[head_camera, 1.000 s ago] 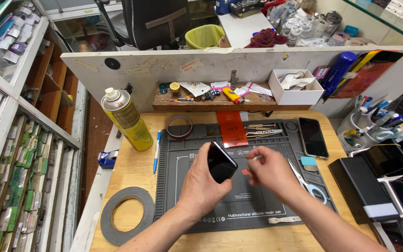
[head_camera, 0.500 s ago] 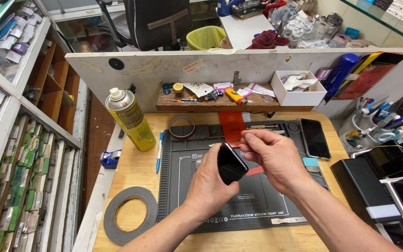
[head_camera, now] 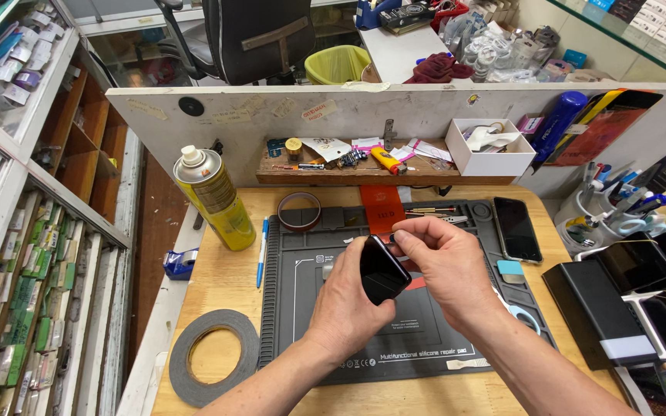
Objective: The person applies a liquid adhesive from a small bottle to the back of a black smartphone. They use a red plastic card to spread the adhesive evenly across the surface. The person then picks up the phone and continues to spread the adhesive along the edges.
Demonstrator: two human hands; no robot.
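1. Leftmost, a flat ring of black tape (head_camera: 213, 366) lies at the near-left of the wooden tabletop (head_camera: 217, 281), with a tall yellow spray can (head_camera: 215, 198) standing farther back and a blue pen (head_camera: 261, 251) lying just right of the can.
2. Next, the dark grey silicone work mat (head_camera: 302, 308) covers the middle of the tabletop; a roll of brown tape (head_camera: 299, 210) sits at its far-left corner.
3. The left hand (head_camera: 348, 296) is above the mat, its fingers curled around a small black glossy phone-like device (head_camera: 383, 270), held tilted on edge.
4. The right hand (head_camera: 445, 266) is just beside it, thumb and forefinger pinched together at the device's upper edge; what they pinch is too small to tell.
5. A black smartphone (head_camera: 516, 229) lies flat, far right on the mat.
6. Rightmost, a black rectangular box (head_camera: 591, 312) rests near the tabletop's edge.
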